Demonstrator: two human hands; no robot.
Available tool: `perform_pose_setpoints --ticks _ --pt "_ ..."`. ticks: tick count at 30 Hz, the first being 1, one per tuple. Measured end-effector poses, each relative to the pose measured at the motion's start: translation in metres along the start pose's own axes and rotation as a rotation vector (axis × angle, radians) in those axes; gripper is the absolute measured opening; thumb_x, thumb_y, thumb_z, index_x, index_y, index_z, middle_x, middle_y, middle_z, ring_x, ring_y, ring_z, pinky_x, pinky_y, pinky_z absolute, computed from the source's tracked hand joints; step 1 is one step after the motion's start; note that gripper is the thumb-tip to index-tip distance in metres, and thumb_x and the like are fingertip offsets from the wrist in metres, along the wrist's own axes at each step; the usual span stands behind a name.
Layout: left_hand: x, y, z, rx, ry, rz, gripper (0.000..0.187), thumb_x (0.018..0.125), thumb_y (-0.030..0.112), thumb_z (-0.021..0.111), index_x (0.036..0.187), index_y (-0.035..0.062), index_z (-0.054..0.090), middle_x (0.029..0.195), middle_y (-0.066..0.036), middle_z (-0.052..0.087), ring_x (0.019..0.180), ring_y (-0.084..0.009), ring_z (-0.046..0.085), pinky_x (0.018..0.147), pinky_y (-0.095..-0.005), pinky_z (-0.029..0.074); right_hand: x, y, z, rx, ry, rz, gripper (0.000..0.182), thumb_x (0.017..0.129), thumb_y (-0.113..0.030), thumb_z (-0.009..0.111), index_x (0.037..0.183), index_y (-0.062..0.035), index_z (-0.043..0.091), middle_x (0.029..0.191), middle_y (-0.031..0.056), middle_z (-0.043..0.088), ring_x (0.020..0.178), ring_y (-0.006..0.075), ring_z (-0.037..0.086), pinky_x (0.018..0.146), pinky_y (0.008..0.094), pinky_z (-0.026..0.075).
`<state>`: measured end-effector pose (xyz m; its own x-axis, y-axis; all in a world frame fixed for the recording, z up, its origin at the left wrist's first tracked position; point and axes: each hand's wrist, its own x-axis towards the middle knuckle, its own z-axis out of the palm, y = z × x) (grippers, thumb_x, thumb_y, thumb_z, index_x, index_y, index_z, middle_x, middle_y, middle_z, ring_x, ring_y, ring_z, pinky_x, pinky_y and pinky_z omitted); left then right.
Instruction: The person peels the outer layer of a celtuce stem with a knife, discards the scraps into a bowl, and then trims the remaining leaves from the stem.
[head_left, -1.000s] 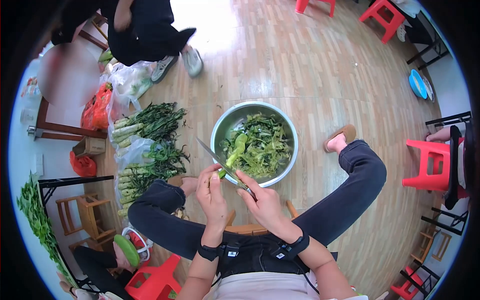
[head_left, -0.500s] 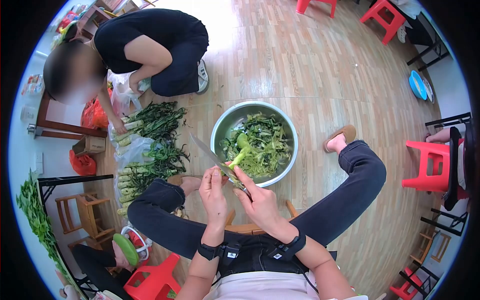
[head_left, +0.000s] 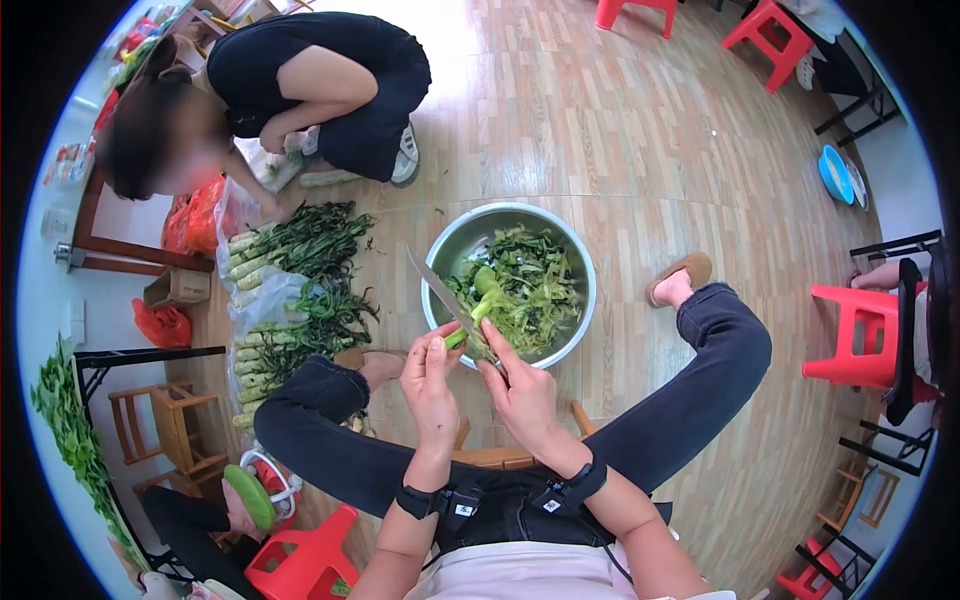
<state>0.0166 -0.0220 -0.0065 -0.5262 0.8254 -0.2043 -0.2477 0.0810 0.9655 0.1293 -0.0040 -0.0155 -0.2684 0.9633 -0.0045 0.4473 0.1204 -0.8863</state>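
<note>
My left hand [head_left: 430, 385] grips a short green celtuce stem [head_left: 456, 339] between thumb and fingers. Wrapped around a knife [head_left: 437, 285], my right hand [head_left: 520, 395] holds the blade pointing up and to the left, right beside the stem. Both hands are over the near rim of a large metal basin [head_left: 590, 290]. Inside lie green peelings and leaves [head_left: 535, 285], with a pale green stem piece [head_left: 487, 302] showing just past the blade. The knife's handle is mostly hidden in my right hand.
Leafy celtuce stalks [head_left: 265, 345] lie in bundles on plastic at the left. A crouching person [head_left: 320, 90] reaches toward them. Red stools [head_left: 850, 335] stand at the right and lower left, and a blue basin [head_left: 835, 173] sits far right.
The knife has swung, its tip now further right and higher over the basin rim. The stem in my left hand has shifted to the blade's left. The crouching person has shifted slightly right.
</note>
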Motion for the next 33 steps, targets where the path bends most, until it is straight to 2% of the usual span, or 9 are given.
perform_pose_setpoints --ticks 4,10,12,13,17,19,21,28,33 --pt "0.001 0.001 -0.001 -0.002 0.003 -0.006 0.030 0.096 0.021 0.044 0.106 -0.0056 0.056 0.106 -0.011 0.058 0.094 -0.0154 0.057 0.085 -0.0297 0.048 0.002 -0.001 0.001 -0.011 0.014 -0.021 0.054 0.082 -0.018 0.061 0.133 -0.0166 0.043 0.078 0.0117 0.065 0.061 0.0271 0.063 0.053 0.0351 0.048" --pt "0.004 0.004 0.005 0.026 -0.004 0.018 0.028 0.096 0.021 0.044 0.104 -0.0025 0.058 0.107 -0.009 0.060 0.092 -0.0121 0.055 0.082 -0.0271 0.046 0.010 -0.001 -0.007 0.020 -0.080 0.038 0.056 0.081 -0.013 0.060 0.133 -0.0204 0.043 0.060 0.0114 0.057 0.051 0.0258 0.057 0.050 0.0349 0.045" --pt "0.005 0.006 0.004 0.072 0.022 0.039 0.027 0.095 0.020 0.044 0.103 -0.0015 0.059 0.106 -0.008 0.061 0.091 -0.0108 0.055 0.081 -0.0259 0.045 0.010 0.001 -0.006 0.164 -0.076 0.106 0.055 0.080 -0.011 0.059 0.133 -0.0225 0.045 0.052 0.0093 0.045 0.044 0.0178 0.049 0.048 0.0315 0.042" --pt "0.006 0.004 0.003 0.093 -0.012 0.044 0.028 0.096 0.020 0.043 0.103 -0.0029 0.057 0.108 -0.011 0.060 0.095 -0.0143 0.056 0.085 -0.0294 0.046 0.011 0.000 -0.006 0.257 -0.088 0.148 0.051 0.083 -0.009 0.057 0.132 -0.0173 0.046 0.051 0.0029 0.042 0.044 0.0082 0.041 0.045 0.0252 0.037" --pt "0.007 0.005 0.001 0.120 -0.049 0.045 0.028 0.096 0.020 0.041 0.102 -0.0038 0.055 0.109 -0.014 0.060 0.099 -0.0168 0.057 0.089 -0.0317 0.046 0.009 0.009 0.000 0.765 -0.159 0.427 0.042 0.089 -0.012 0.053 0.131 -0.0076 0.045 0.054 -0.0057 0.043 0.044 0.0019 0.035 0.040 0.0185 0.028" --pt "0.008 0.007 0.001 0.117 -0.051 0.046 0.028 0.096 0.020 0.041 0.102 -0.0036 0.056 0.109 -0.014 0.060 0.098 -0.0161 0.057 0.089 -0.0312 0.046 0.013 0.006 -0.008 0.783 -0.166 0.467 0.041 0.090 -0.013 0.053 0.130 -0.0073 0.045 0.054 -0.0049 0.042 0.041 0.0027 0.034 0.038 0.0185 0.027" --pt "0.007 0.009 -0.001 0.054 -0.027 0.050 0.026 0.095 0.018 0.044 0.102 -0.0013 0.060 0.101 -0.006 0.062 0.087 -0.0080 0.053 0.079 -0.0240 0.043 0.019 0.020 -0.013 0.822 -0.126 0.592 0.038 0.091 -0.016 0.053 0.126 -0.0055 0.044 0.052 -0.0034 0.042 0.035 0.0048 0.033 0.031 0.0189 0.025" --pt "0.008 0.004 -0.011 0.022 -0.016 0.029 0.027 0.095 0.018 0.044 0.097 -0.0016 0.062 0.098 -0.005 0.063 0.086 -0.0077 0.053 0.079 -0.0237 0.042 0.024 0.060 -0.012 0.733 0.027 0.561 0.024 0.092 -0.015 0.049 0.115 -0.0080 0.049 0.051 -0.0020 0.041 0.034 0.0052 0.032 0.031 0.0196 0.025" --pt "0.015 0.005 -0.028 0.031 0.030 0.062 0.025 0.095 0.019 0.044 0.098 -0.0008 0.060 0.099 -0.007 0.063 0.086 -0.0081 0.054 0.079 -0.0245 0.043 0.027 0.082 -0.010 0.733 0.067 0.633 0.030 0.092 -0.015 0.051 0.120 -0.0078 0.048 0.051 -0.0030 0.041 0.035 0.0042 0.033 0.032 0.0192 0.027"
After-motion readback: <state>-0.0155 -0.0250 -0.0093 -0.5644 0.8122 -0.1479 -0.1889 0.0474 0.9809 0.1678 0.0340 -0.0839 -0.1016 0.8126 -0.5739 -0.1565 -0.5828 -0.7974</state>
